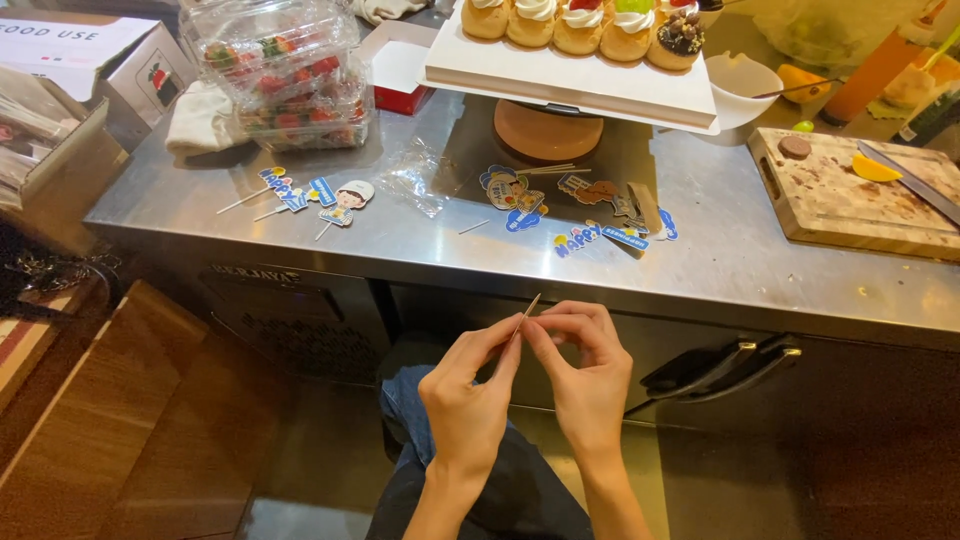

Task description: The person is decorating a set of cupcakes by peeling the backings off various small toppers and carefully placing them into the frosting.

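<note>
Bakery kitchen: steel counter [700, 270], cream puffs [580, 25]

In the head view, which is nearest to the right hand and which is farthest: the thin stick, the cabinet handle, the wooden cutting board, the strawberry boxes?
1. Thin stick: pinched between the fingertips of the right hand and the left hand.
2. Cabinet handle: just to the right, below the counter edge.
3. Wooden cutting board: on the counter, far right.
4. Strawberry boxes: back left of the counter.

left hand [468, 400] + right hand [588, 375]: pinch thin stick [530, 308] | below steel counter [700, 265]
</note>
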